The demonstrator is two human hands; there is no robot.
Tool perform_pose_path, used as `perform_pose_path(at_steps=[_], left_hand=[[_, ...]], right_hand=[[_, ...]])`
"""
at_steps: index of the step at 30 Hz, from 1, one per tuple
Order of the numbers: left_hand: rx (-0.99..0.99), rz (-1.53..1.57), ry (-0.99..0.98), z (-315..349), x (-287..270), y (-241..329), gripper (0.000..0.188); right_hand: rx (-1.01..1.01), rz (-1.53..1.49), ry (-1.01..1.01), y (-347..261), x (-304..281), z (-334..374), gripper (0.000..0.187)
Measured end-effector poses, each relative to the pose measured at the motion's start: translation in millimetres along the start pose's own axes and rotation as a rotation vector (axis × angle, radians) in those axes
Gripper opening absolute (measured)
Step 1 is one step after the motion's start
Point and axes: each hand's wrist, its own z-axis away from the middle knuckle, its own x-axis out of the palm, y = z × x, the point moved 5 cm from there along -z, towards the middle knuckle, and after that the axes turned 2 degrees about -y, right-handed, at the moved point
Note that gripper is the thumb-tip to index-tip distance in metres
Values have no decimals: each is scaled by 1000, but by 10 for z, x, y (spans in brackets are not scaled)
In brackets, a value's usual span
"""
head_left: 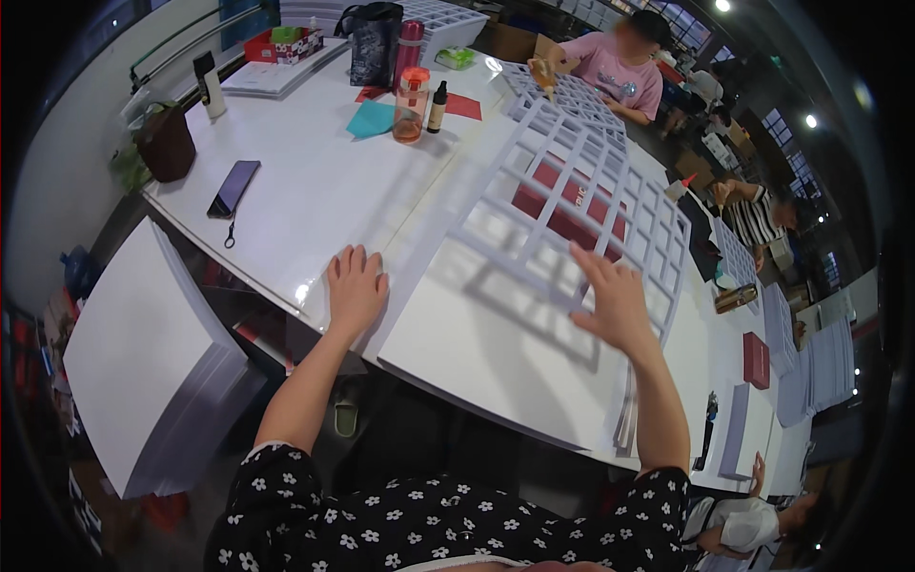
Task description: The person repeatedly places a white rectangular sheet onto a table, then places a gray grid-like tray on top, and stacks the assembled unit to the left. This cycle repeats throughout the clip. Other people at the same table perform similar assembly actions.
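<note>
Left hand [356,291] is flat on the table [305,191], fingers loosely spread, probably for balance, and the right [615,300], open too, is beside the white grid [543,222], contact unclear.

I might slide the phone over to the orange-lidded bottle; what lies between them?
In the head view, from the phone toward the orange-lidded bottle, there is white tabletop, then a teal sheet beside the bottle.
</note>
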Motion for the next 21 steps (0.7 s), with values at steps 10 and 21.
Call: perform_pose_path(at_steps=[10, 21], left_hand=[[14, -53, -10, 54, 71, -44, 42], [4, -69, -49, 29, 160, 17, 40]], right_hand=[[-143, -164, -240, -1126, 179, 944, 99], [-22, -100, -137, -1080, 512, 1129, 97]])
